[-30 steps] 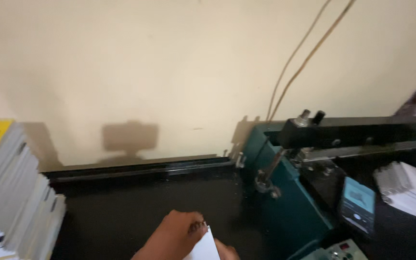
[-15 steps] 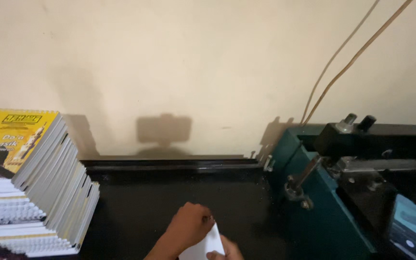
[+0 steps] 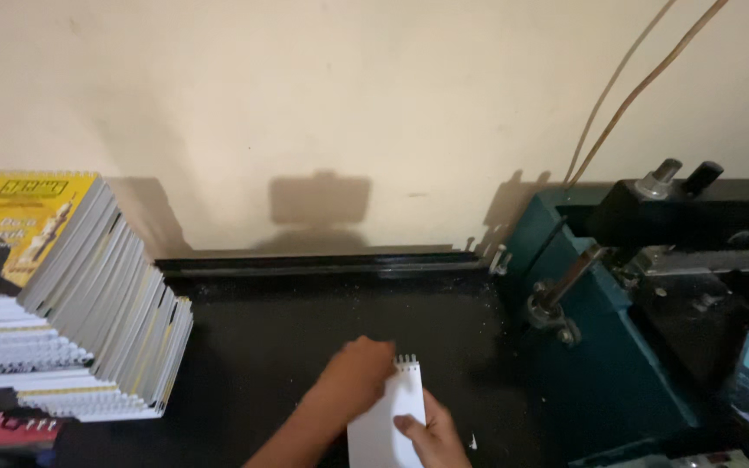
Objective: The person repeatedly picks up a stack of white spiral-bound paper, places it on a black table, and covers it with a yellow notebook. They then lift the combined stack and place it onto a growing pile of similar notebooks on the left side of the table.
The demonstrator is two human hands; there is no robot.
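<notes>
At the bottom centre of the frame, two bare hands grasp a small white notepad [image 3: 389, 419] with a wire spiral along its top edge, holding it just above a black tabletop [image 3: 305, 329]. The left hand [image 3: 354, 374] curls over the pad's upper left corner beside the spiral, while the right hand [image 3: 425, 436] grips the lower right side, thumb pressed on the white sheet. At the left edge of the frame, a leaning stack of spiral-bound books [image 3: 88, 321] rests on the table, topped by a yellow cover [image 3: 23, 212]. A teal metal machine [image 3: 600, 347] fills the right side, with a lever [image 3: 565, 286] slanting from its face and two knobs [image 3: 678, 178] on its black top. Two cables [image 3: 626, 87] climb the cream wall [image 3: 305, 104] toward the upper right corner. Pale specks dot the tabletop near the pad.
</notes>
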